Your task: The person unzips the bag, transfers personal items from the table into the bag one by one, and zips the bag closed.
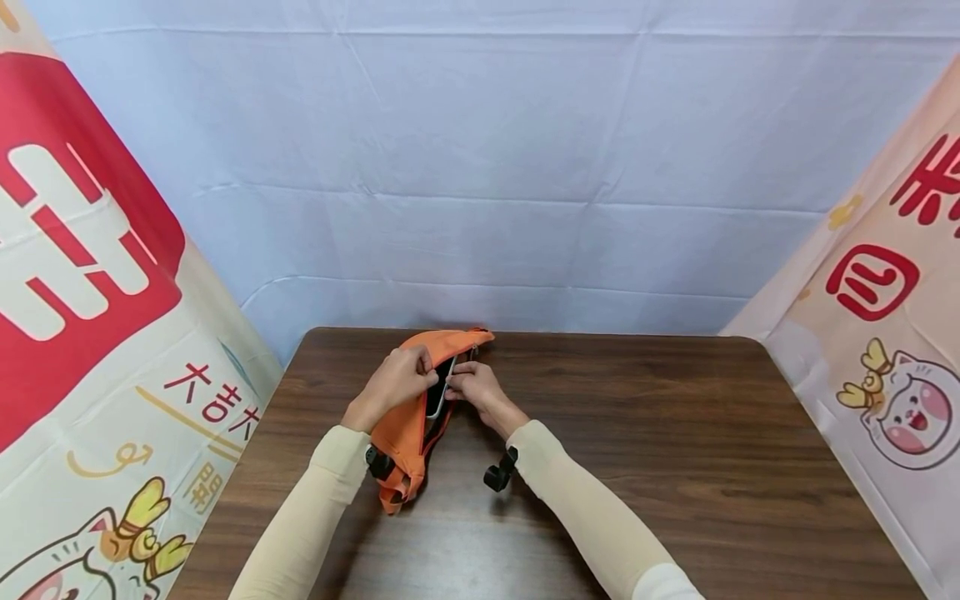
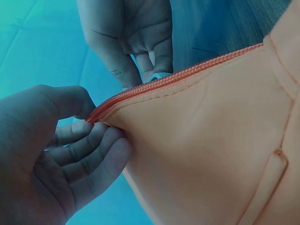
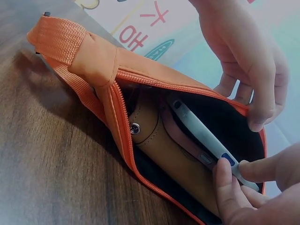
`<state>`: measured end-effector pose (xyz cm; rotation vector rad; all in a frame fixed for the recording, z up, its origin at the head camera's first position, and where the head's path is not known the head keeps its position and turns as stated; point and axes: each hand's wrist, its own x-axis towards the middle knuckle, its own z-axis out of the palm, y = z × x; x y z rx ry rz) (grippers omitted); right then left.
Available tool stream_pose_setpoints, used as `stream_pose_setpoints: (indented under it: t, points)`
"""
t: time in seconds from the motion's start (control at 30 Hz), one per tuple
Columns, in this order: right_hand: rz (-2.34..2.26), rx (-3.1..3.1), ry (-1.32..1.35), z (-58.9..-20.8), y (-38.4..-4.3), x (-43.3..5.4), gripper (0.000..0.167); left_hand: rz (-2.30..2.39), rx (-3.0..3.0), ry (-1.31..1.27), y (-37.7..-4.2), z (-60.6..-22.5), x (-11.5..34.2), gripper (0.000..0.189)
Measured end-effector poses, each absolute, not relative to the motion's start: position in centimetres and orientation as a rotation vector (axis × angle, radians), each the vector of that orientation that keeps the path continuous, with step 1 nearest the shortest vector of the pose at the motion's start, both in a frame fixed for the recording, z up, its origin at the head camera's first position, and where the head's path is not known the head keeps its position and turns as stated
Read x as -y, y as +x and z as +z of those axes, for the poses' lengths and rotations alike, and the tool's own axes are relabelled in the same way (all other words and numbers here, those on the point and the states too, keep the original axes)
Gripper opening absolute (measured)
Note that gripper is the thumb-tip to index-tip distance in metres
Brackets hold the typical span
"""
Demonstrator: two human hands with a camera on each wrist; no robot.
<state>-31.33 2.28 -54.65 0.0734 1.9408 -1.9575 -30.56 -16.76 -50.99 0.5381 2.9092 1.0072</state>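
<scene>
An orange waist bag (image 1: 401, 429) is on the table with its zipped mouth spread wide. My left hand (image 1: 395, 377) pinches one zipper edge (image 2: 187, 71) between thumb and fingers, pulling that side up. At the mouth, my right hand (image 1: 480, 390) pinches a slim, pale, phone-like device (image 3: 199, 129) with a small dark blue patch on its side. The device sits on edge, largely within the bag. Beside it in the right wrist view lie a tan leather case (image 3: 161, 150) with a metal snap and a reddish-brown item (image 3: 176, 129), partly hidden.
The dark wood table (image 1: 660, 450) extends to the right of the bag. A webbing strap (image 3: 61, 42) hangs off the bag's near end. Pale blue cloth (image 1: 480, 167) rises behind the table, with printed banners (image 1: 885, 333) at both sides.
</scene>
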Motion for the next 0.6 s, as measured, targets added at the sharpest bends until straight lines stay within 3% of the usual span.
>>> stream_pose_setpoints:
  t: [0.6]
  points:
    - [-1.938, -2.011, 0.044, -55.1, -31.6, -0.9, 0.036, 1.024, -2.905, 0.537, -30.8, -51.5, 16.8, 0.015]
